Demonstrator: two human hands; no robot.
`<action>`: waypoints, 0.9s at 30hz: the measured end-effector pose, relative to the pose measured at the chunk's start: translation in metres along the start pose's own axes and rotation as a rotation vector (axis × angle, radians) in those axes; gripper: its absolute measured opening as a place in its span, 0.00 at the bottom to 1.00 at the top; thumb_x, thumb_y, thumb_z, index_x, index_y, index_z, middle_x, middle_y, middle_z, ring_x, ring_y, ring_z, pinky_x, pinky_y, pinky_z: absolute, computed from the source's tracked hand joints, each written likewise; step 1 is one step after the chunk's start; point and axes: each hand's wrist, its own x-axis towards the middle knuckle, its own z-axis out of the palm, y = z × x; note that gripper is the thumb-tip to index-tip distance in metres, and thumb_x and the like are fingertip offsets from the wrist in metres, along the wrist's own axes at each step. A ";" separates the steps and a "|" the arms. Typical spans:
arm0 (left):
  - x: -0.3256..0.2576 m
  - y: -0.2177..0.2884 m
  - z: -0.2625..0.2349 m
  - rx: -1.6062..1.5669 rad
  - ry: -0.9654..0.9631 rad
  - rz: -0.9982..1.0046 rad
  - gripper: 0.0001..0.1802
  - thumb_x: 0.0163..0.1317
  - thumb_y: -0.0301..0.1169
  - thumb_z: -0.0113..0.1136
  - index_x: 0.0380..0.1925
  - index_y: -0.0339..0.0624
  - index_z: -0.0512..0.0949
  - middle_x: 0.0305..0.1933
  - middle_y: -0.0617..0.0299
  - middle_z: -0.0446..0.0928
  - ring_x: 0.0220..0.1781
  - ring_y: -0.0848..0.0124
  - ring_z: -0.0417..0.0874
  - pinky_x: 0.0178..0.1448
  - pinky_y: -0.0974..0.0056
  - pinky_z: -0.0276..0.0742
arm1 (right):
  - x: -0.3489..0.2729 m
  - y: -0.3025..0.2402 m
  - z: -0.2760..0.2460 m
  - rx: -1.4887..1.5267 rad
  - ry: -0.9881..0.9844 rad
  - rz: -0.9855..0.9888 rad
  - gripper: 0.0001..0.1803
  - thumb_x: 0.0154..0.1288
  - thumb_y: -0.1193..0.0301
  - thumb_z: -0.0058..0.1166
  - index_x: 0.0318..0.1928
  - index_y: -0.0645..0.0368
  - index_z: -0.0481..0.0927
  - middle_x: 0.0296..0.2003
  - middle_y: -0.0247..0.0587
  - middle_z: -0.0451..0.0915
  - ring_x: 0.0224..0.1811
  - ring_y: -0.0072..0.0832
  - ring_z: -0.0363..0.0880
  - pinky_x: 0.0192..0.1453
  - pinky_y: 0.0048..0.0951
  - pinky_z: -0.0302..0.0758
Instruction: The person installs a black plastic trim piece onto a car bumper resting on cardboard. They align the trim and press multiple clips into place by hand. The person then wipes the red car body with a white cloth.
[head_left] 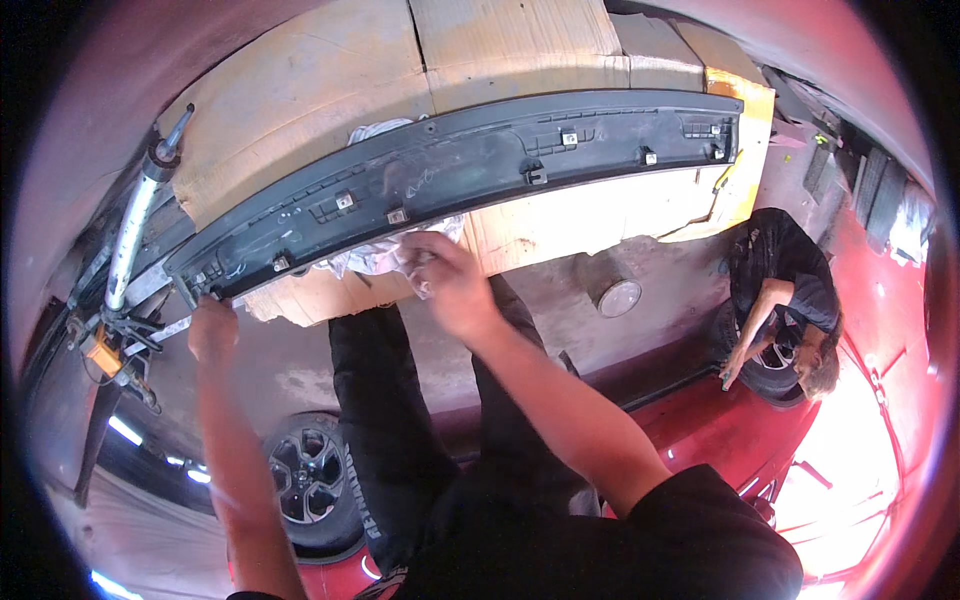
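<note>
Left grip [212, 328] clamps trim panel [470, 165] end; right grip [450, 282] presses white rag [385, 255] against panel's lower edge.

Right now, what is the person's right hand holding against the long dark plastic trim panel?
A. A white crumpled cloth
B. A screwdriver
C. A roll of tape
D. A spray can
A: the right hand grips a white crumpled cloth at the lower edge of the dark trim panel, while the left hand holds the panel's left end.
</note>
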 end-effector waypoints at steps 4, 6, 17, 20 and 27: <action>-0.111 0.159 -0.081 -0.562 0.011 0.152 0.18 0.72 0.36 0.57 0.58 0.42 0.75 0.45 0.44 0.85 0.50 0.50 0.87 0.50 0.51 0.81 | -0.025 -0.041 -0.069 0.279 0.055 0.009 0.15 0.75 0.79 0.48 0.58 0.70 0.75 0.53 0.51 0.80 0.56 0.41 0.83 0.60 0.38 0.82; -0.151 0.215 -0.072 -0.804 0.094 0.480 0.19 0.69 0.29 0.61 0.59 0.44 0.76 0.49 0.48 0.83 0.52 0.56 0.86 0.52 0.56 0.81 | -0.027 -0.064 -0.075 0.356 0.088 0.115 0.17 0.76 0.77 0.49 0.61 0.71 0.73 0.54 0.52 0.79 0.57 0.42 0.82 0.63 0.39 0.81; -0.187 0.360 -0.075 -0.832 0.118 0.948 0.14 0.61 0.23 0.65 0.48 0.41 0.84 0.42 0.53 0.80 0.47 0.56 0.83 0.49 0.55 0.81 | -0.020 -0.090 -0.144 0.487 -0.027 0.237 0.23 0.77 0.76 0.42 0.69 0.71 0.64 0.51 0.51 0.80 0.50 0.36 0.84 0.60 0.39 0.83; -0.186 0.372 -0.072 -0.917 0.102 0.845 0.13 0.64 0.23 0.63 0.48 0.40 0.83 0.43 0.52 0.82 0.46 0.55 0.84 0.51 0.58 0.81 | -0.014 -0.090 -0.146 0.313 0.050 0.201 0.21 0.78 0.72 0.46 0.66 0.70 0.70 0.48 0.49 0.82 0.48 0.33 0.85 0.56 0.35 0.83; -0.177 0.393 -0.072 -1.168 -0.150 0.522 0.15 0.65 0.23 0.64 0.53 0.38 0.81 0.45 0.54 0.85 0.46 0.70 0.85 0.51 0.65 0.80 | 0.002 -0.097 -0.168 -0.128 0.226 0.023 0.18 0.72 0.69 0.60 0.55 0.70 0.80 0.40 0.43 0.86 0.41 0.23 0.83 0.47 0.25 0.80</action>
